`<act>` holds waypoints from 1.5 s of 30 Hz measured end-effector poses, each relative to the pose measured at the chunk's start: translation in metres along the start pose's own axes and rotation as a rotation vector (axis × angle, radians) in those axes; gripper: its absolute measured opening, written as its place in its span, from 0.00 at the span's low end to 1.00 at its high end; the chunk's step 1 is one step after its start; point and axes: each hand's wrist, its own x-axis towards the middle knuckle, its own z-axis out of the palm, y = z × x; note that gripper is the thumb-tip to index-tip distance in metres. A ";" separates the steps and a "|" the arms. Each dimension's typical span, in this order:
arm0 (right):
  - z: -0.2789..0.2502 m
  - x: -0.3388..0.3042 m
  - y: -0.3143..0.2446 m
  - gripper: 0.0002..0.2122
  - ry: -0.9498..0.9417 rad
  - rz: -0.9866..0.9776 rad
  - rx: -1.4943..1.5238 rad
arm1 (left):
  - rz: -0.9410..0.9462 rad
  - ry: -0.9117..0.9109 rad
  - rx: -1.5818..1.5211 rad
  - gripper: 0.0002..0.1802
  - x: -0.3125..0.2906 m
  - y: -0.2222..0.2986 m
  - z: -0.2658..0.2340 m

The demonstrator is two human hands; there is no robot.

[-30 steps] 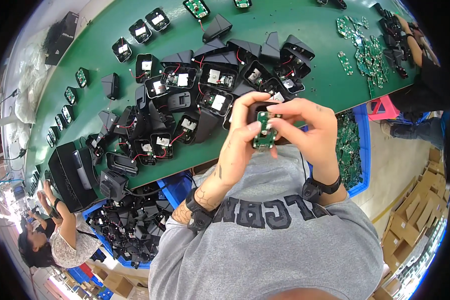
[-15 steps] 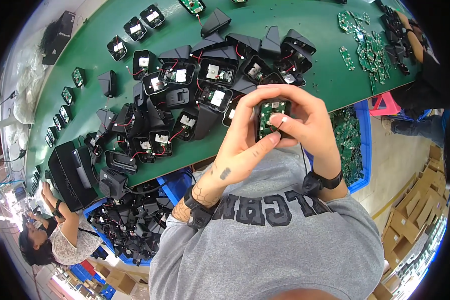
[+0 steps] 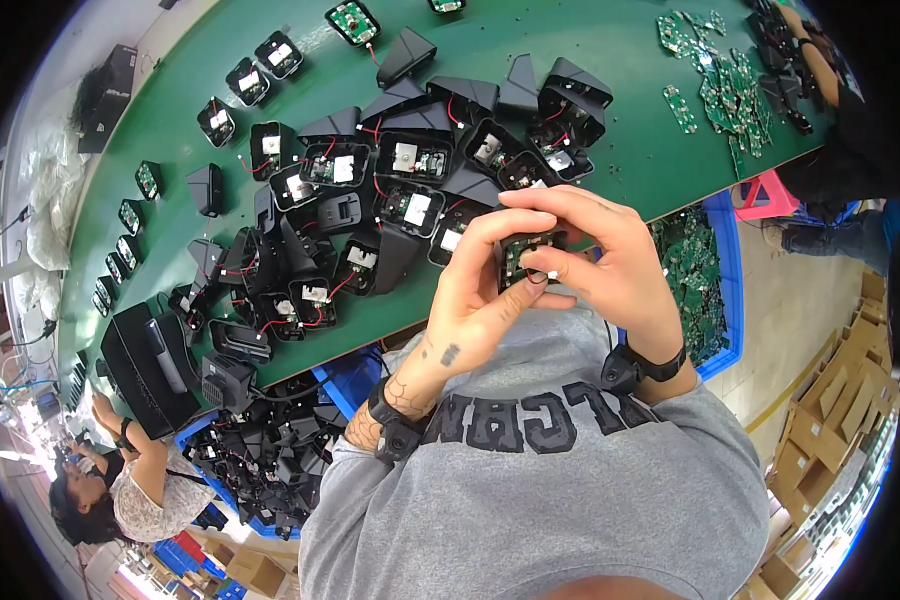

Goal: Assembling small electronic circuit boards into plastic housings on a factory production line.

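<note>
Between my two hands, in front of my chest, is a small black plastic housing with a green circuit board (image 3: 513, 262) inside. My left hand (image 3: 470, 300) wraps its near left side, the thumb pressed at the lower edge. My right hand (image 3: 610, 255) grips it from the right, thumb on the board beside a small white connector (image 3: 553, 274) on a dark wire. Fingers hide much of the housing. Just beyond my hands lies a crowd of open black housings (image 3: 342, 212) with white parts and red wires.
Loose green boards (image 3: 735, 100) lie on the green table (image 3: 610, 30), far right. Blue bins hold black housings (image 3: 260, 450) and circuit boards (image 3: 685, 285). A pink stool (image 3: 760, 196) stands right. Other people are at left (image 3: 160, 490) and far right (image 3: 820, 70).
The held housing has tilted, so less of its board shows. My right fingers have shifted over its far edge. The table has slid slightly left in view.
</note>
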 end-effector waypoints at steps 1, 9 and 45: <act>-0.002 -0.001 -0.001 0.23 0.006 0.000 -0.001 | -0.002 -0.006 0.001 0.26 0.000 0.000 0.002; 0.000 -0.002 0.012 0.15 0.323 -0.386 -0.241 | 0.176 0.223 0.083 0.32 0.011 -0.011 0.010; 0.015 0.003 0.040 0.04 0.463 -0.253 0.064 | -0.095 0.353 0.654 0.33 0.024 -0.002 0.006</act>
